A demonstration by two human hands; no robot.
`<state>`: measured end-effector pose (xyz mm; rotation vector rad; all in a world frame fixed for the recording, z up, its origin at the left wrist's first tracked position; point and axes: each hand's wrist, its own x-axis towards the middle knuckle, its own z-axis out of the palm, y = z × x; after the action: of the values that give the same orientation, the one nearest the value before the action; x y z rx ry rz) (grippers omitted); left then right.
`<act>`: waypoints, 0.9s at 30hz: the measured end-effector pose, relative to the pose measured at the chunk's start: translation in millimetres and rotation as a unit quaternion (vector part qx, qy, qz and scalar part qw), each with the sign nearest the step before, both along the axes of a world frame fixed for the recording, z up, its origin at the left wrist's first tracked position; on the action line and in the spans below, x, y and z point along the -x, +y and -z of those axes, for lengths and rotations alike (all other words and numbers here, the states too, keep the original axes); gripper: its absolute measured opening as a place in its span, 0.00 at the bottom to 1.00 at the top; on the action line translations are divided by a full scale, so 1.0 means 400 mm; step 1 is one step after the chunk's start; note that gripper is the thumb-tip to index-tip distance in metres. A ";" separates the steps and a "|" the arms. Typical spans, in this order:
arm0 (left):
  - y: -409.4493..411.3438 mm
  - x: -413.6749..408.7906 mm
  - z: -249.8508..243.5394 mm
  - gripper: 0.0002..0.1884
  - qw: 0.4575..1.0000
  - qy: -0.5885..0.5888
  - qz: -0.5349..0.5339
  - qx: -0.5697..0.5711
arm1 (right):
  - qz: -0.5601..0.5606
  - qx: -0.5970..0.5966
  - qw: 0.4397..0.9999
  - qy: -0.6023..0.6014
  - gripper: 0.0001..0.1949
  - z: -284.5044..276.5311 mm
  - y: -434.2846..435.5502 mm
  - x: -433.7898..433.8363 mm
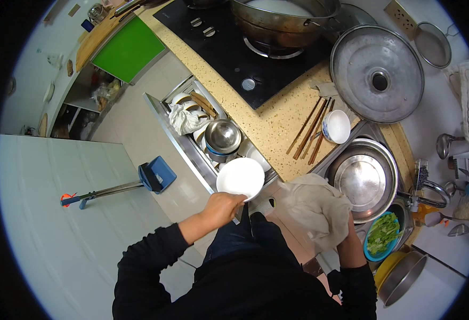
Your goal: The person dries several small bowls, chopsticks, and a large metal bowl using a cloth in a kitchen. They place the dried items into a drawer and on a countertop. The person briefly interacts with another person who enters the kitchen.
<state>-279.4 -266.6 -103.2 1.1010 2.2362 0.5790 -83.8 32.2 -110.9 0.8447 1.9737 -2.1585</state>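
Observation:
My left hand point(221, 208) grips a white bowl point(240, 179) by its near rim, over the right end of an open drawer point(178, 149). A beige cloth point(318, 208) drapes over my right hand, which it hides almost wholly; only the wrist shows below. In the drawer are stacked metal bowls point(223, 136), several white bowls and a crumpled white cloth point(184, 120). On the speckled countertop point(276, 144) beside it lie several wooden chopsticks point(310, 132) and a small blue-and-white bowl point(336, 127).
A large metal pot point(284, 28) stands on the black gas hob point(218, 44), with a big metal lid point(378, 74) behind the counter corner. A metal basin point(360, 182) sits in the sink by the faucet point(434, 194). Leafy greens point(384, 233) fill a blue basket. A dustpan point(157, 175) is at left.

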 end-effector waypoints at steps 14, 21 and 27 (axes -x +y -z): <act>0.259 0.034 0.583 0.07 0.985 0.005 0.079 0.153 | -0.092 -0.159 0.967 -0.178 0.22 -0.174 -0.056 -0.062; 0.263 0.045 0.753 0.11 0.991 -0.010 0.059 0.121 | 0.316 0.241 0.907 -0.142 0.16 -0.134 -0.070 -0.147; 0.263 0.024 0.795 0.22 0.986 0.054 0.073 0.141 | 0.315 0.253 0.903 -0.147 0.17 -0.148 -0.074 -0.172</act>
<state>-288.9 -161.5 -421.0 1.1580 2.2198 0.1368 -15.0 2.6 -51.7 1.7295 0.9871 -2.4661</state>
